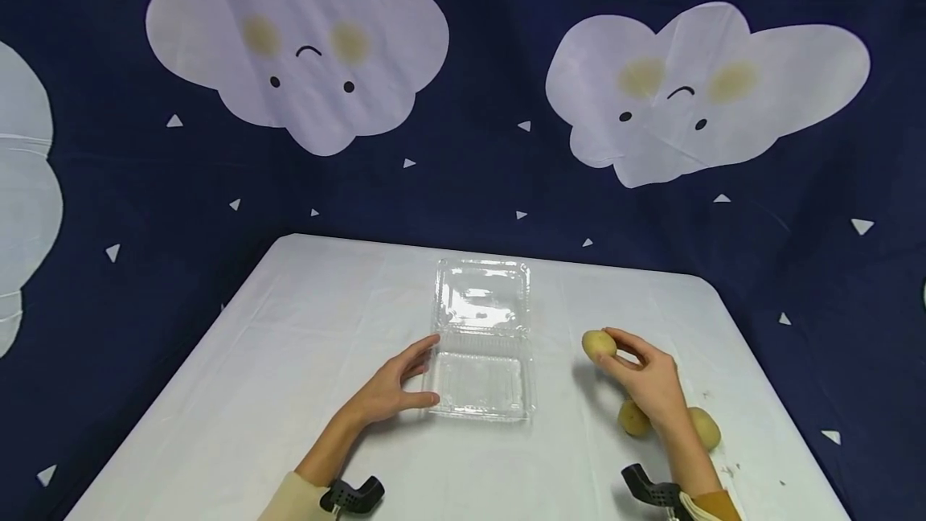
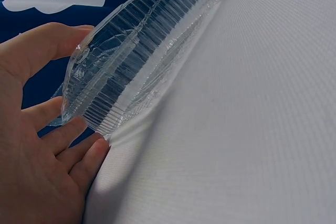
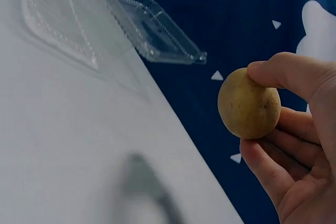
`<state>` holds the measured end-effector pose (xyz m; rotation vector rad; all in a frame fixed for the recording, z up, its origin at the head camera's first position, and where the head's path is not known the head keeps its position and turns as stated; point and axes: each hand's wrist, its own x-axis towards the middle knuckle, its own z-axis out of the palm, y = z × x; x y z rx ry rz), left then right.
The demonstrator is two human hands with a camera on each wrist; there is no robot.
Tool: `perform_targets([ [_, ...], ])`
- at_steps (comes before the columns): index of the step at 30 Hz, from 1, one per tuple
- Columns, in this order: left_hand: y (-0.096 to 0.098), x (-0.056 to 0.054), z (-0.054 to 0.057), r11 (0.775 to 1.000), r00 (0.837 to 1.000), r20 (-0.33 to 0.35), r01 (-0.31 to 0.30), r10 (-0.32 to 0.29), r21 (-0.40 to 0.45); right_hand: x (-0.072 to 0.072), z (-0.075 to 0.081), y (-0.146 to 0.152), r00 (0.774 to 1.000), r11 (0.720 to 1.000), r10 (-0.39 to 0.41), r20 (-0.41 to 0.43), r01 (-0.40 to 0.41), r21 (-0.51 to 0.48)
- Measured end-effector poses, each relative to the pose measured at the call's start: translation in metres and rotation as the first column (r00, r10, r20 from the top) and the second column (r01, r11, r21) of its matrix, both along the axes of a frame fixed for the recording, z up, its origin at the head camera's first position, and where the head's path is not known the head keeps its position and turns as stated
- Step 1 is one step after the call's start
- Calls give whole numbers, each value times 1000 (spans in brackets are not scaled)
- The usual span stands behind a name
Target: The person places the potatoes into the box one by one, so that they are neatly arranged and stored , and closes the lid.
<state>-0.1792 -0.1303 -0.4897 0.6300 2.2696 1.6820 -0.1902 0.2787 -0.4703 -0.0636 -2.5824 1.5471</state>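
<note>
A clear plastic clamshell box (image 1: 481,384) lies on the white table with its lid (image 1: 483,296) folded back, away from me. Against the box's left side rests my left hand (image 1: 394,388), thumb and fingers spread along the rim. In the left wrist view, that hand's thumb (image 2: 68,40) touches the box edge. My right hand (image 1: 647,376) pinches a small yellowish potato (image 1: 598,343) above the table, right of the box. The right wrist view shows this potato (image 3: 249,103) between thumb and fingertips. Below that hand lie another potato (image 1: 633,419) and a third potato (image 1: 705,428), partly covered by the wrist.
The white table (image 1: 289,344) ends at a dark blue cloth backdrop (image 1: 477,191) with printed clouds and triangles. Small dirt specks (image 1: 731,470) lie near the table's right side. Each wrist carries a black camera mount (image 1: 352,497).
</note>
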Motion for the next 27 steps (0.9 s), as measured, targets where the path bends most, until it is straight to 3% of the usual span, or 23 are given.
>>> perform_targets([
  [11, 1, 0, 0, 1000, 1000, -15, 7, -7, -4, 4, 14, -25, 993, 992, 117, -17, -117, -38],
  [17, 0, 0, 1, 1000, 1000, -11, -3, 3, 3, 1, 14, -43, 986, 982, 167, -26, -169, -88],
  [27, 2, 1, 1, 1000, 1000, -8, 0, 0, -18, -5, 11, -68, 976, 973, 215, -36, -218, -81],
])
